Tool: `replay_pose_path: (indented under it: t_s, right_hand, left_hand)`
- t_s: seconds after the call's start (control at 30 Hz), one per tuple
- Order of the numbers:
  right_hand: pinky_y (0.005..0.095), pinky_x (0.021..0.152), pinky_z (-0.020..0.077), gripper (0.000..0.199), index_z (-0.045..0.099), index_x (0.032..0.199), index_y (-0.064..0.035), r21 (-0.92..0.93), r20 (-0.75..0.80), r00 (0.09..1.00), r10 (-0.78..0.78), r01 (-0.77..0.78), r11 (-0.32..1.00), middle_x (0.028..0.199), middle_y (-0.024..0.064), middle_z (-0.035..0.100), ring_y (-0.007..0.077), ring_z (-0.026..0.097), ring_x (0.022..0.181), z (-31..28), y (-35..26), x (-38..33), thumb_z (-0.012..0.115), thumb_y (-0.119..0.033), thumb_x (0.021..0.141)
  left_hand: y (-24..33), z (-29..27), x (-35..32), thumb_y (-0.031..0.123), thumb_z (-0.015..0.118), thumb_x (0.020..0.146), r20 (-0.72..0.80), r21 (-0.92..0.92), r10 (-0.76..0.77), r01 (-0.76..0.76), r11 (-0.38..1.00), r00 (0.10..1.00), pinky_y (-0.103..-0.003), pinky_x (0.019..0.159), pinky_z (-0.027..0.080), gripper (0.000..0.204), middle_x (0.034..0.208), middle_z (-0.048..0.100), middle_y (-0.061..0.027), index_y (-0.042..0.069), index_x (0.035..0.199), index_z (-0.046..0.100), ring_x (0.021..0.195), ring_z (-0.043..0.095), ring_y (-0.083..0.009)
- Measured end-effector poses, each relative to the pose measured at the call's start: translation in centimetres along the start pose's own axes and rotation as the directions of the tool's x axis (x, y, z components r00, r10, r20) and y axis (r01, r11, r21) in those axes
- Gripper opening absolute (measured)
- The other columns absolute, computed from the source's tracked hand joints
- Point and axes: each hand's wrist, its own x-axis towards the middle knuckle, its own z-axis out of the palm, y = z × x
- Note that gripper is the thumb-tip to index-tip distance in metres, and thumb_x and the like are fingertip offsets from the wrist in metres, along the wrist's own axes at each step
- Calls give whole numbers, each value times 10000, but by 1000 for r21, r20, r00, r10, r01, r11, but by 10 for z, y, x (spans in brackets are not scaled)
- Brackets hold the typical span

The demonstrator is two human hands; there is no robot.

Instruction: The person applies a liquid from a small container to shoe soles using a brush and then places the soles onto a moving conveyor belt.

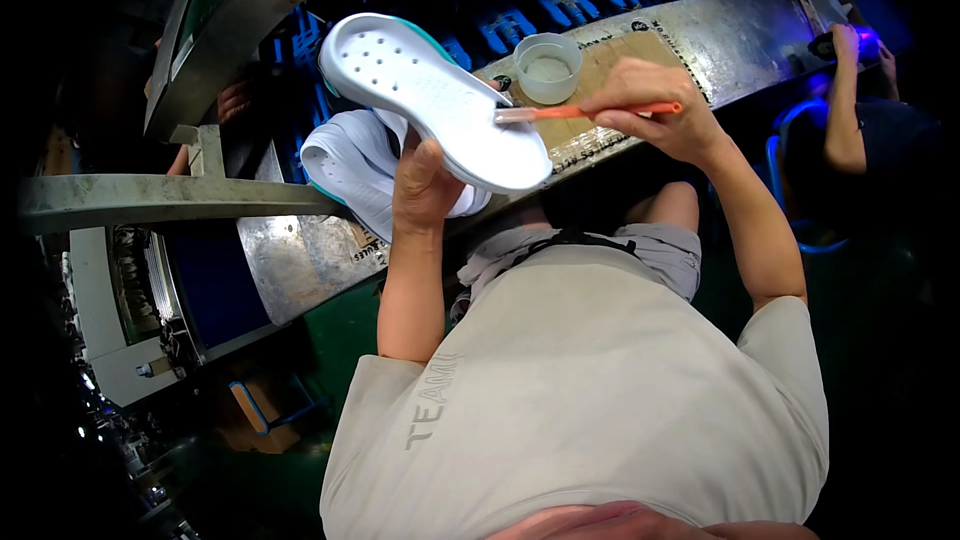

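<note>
A white shoe sole point(440, 105) with a teal edge and several small holes at its far end is held up and tilted in my left hand point(428, 180). My left thumb presses on its near side; the other fingers are hidden beneath. My right hand point(660, 110) grips a brush point(560, 112) with an orange handle. The brush's bristles touch the sole's top face close to its right edge. Just beyond sits a translucent tub point(548, 68) with whitish contents. More white soles point(350, 165) are stacked under and left of the held one.
The tub stands on a cardboard sheet point(640, 55) taped to a metal bench point(720, 40). Blue racks point(570, 5) line the bench's far side. A metal beam point(180, 200) juts in from the left. Another person point(850, 120) works at the far right, beside a blue-framed chair point(785, 170).
</note>
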Motion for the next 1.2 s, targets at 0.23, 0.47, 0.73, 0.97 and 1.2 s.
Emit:
replay_pose_path:
  t_s: [0.23,0.47,0.73,0.97,1.2]
  right_hand:
    - [290,695,537,107,792,985,9,139,-20,919,394,-387,911,812,85,742,164,690,748,14,-41,-29,742,-66,926]
    - [251,705,541,223,791,991,24,573,-47,777,628,-494,654,859,78,779,110,714,777,48,-59,-27,702,-180,1001]
    - [262,788,561,231,791,1066,7,733,-111,775,623,-360,577,889,84,772,125,721,865,53,-48,-11,674,-188,1028]
    - [317,789,559,194,785,1090,1,139,21,993,112,-114,984,941,73,757,177,685,856,-23,-36,4,772,-98,923]
    - [357,800,550,222,814,1079,-93,30,385,913,-133,132,991,916,43,751,217,645,884,-31,-31,24,813,-144,864]
  left_hand:
    - [5,-4,11,528,856,816,-54,210,195,-180,961,979,-495,1206,417,1017,1516,505,-216,74,1584,367,1425,494,-348]
    - [-18,-6,6,225,911,789,-73,178,190,-174,968,979,-448,1193,407,862,1425,592,-136,48,1503,463,1365,548,-293]
    - [-21,11,-9,505,647,995,-57,370,127,-97,924,990,-393,1097,486,823,1356,611,-137,24,1581,328,1258,605,-244]
    - [21,27,-33,607,343,1042,169,-395,-552,569,721,817,-486,649,650,795,1087,657,-364,26,1585,342,861,754,-412]
    - [12,18,-43,613,392,1027,324,-490,-732,768,412,599,-516,526,615,799,1097,616,-432,-45,1472,480,822,716,-507]
